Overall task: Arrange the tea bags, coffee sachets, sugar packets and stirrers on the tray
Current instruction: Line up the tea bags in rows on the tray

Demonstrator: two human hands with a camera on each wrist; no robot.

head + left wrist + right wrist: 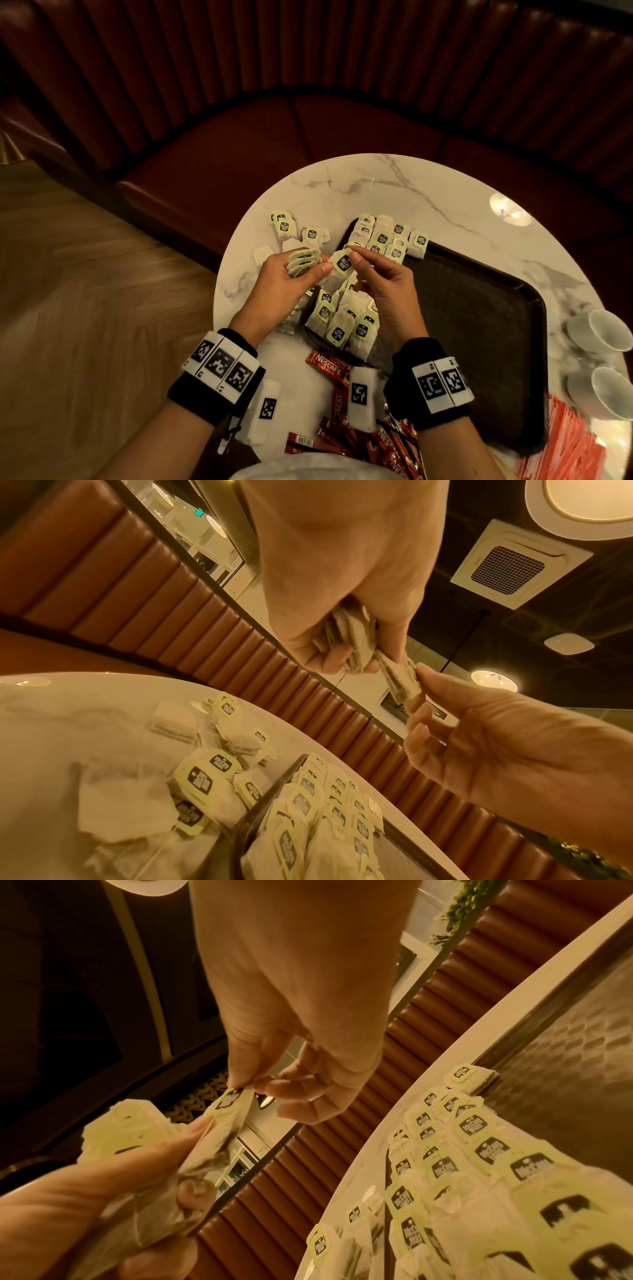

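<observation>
The left hand [281,277] is clamped on a fanned stack of soft white paper tea bags with pale green tags [303,262], above the round marble surface [428,192] at about 10 o'clock from the dark rectangular plastic tray [486,318]. The right hand [383,284] pinches one tea bag's green tag [343,262] between thumb and forefinger. These bags look light, limp and easily torn, so the stiffer tag seems the best hold. Roughly five bags sit in the stack; dozens more lie across the tray's left end, too overlapped to count. Red coffee sachets [329,365] lie at 6 o'clock.
</observation>
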